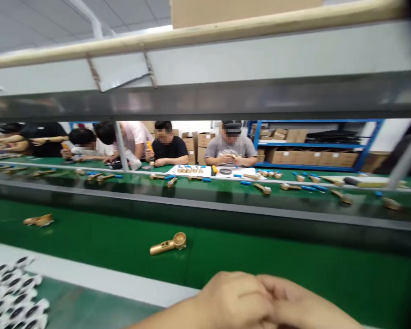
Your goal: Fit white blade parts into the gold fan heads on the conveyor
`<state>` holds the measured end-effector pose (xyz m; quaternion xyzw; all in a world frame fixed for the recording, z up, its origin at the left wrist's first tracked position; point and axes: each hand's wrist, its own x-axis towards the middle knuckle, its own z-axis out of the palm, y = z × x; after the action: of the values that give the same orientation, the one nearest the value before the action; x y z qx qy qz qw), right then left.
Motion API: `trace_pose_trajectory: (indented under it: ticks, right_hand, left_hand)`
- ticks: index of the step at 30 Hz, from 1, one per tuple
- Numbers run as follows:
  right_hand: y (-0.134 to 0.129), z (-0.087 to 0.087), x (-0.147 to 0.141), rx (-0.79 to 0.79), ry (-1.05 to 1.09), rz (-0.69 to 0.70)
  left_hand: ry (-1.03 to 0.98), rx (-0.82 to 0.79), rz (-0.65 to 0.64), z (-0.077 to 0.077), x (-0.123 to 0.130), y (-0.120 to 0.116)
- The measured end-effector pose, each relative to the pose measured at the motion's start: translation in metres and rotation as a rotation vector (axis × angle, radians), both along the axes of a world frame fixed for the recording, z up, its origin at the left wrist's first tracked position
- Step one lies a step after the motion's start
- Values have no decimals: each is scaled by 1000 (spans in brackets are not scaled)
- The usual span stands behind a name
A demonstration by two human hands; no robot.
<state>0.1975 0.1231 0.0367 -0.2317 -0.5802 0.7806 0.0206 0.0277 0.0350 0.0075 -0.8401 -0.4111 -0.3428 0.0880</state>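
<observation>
The left hand [234, 301] and right hand [296, 304] are at the bottom edge of the view, meeting at the middle. Their fingers [269, 285] are pressed together; whether they pinch anything cannot be determined.

The nearest gold part [167, 243], a long handle ending in a round cup, lies on the green belt [277, 260], ahead of the hands and not touching them. A second gold part [39, 220] lies farther left on the same belt.

The belt's near edge meets a pale strip [89, 274]. Its far edge ends at a grey rail [192, 212]. Open belt surrounds both parts.

White parts with black rings [10, 292] are massed at lower left, near the left forearm [164, 317].

Across the rail, seated workers [231, 148] handle parts at a second belt [226, 183]. No writing is legible.
</observation>
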Motion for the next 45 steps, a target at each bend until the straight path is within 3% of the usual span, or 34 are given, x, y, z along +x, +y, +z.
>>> trace_pose_trajectory:
  ticks: [2,5,9,13,18,28,33,40,45]
  right_hand:
    - [12,2,-4,15,8,-101]
    - [45,-4,-2,195,25,-388]
    - [100,-25,22,482,-1,-747]
    - [141,-48,50,722,-96,-926]
    - [166,-65,75,884,-241,-982]
    - [184,-69,107,1062,-450,-1117]
    - [188,-75,105,1133,-388,-1161]
    - [184,-76,101,1216,-212,-1058]
    - [176,-71,96,1327,-97,-1019]
  left_hand:
    - [-45,11,13,2,-8,2]
    - [-84,-93,87,0,-21,3]
    - [-37,-202,115,-9,-30,7]
    - [85,-143,51,-13,-28,10]
    - [119,-76,43,-8,-25,12]
    - [117,-50,62,-5,-25,14]
    - [107,-15,64,-10,-28,16]
    - [95,-15,69,-18,-32,18]
    - [89,-37,67,-16,-31,16]
